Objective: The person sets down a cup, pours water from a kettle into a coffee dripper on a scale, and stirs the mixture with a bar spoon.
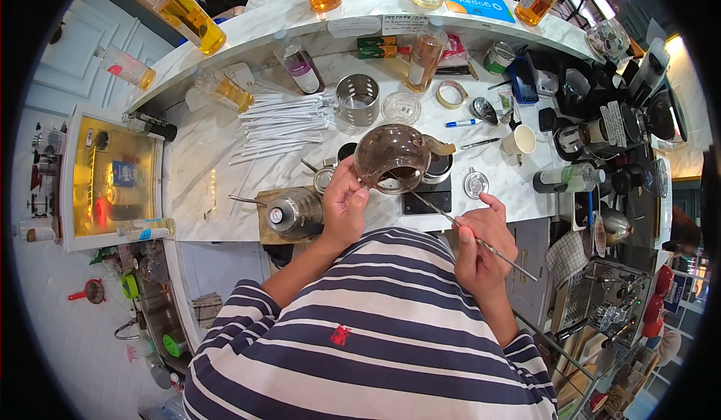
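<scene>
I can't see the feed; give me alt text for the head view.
A person's left hand holds a round, brownish glass pot tilted, while the right hand holds a long, thin metal rod to its mouth. Around them, a white marble counter bears slim white sticks, a silver metal kettle and bottles.

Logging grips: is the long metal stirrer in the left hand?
No, the right hand holds the stirrer; the left hand grips the glass pot.
</scene>
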The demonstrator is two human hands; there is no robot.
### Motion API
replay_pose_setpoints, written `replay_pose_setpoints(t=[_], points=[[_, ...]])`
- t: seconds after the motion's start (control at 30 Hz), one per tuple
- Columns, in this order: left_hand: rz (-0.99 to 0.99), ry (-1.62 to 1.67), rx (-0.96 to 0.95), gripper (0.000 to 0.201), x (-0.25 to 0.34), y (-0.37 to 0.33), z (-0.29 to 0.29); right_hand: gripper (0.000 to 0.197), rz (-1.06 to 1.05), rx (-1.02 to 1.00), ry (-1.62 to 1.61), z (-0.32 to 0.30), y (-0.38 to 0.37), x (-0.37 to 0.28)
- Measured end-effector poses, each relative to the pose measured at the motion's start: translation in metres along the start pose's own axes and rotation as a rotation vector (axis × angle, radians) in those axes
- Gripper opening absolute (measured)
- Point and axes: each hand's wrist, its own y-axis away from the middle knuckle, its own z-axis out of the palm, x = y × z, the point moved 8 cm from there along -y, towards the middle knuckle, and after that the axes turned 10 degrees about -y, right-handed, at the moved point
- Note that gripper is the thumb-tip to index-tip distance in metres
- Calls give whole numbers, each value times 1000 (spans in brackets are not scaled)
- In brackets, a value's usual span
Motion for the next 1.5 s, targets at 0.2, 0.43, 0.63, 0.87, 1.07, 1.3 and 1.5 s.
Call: replay_pose_setpoints(t=[0.2, 0.43, 0.63, 0.87, 1.07, 1.3, 1.5], points=[[6, -2, 25, 20, 4, -1, 0, 13, 209, 96, -173, 0, 12, 21], [-22, -35, 24, 17, -4, 3, 0, 29, 921, 611, -909, 9, 57, 118], [-119, -28, 25, 17, -27, 7, -3, 27, 876, 653, -868, 1, 62, 128], [-279, 216, 75, 19, -45, 7, 4, 26, 709, 666, -750, -37, 64, 127], [-287, 236, 48, 18, -50, 5, 7, 26, 602, 716, -509, -68, 75, 131], [-312, 225, 51, 18, -55, 5, 7, 17, 247, 223, 152, -47, 52, 79], [-335, 257, 70, 20, -58, 7, 6, 14, 156, 159, 184, -42, 39, 71]])
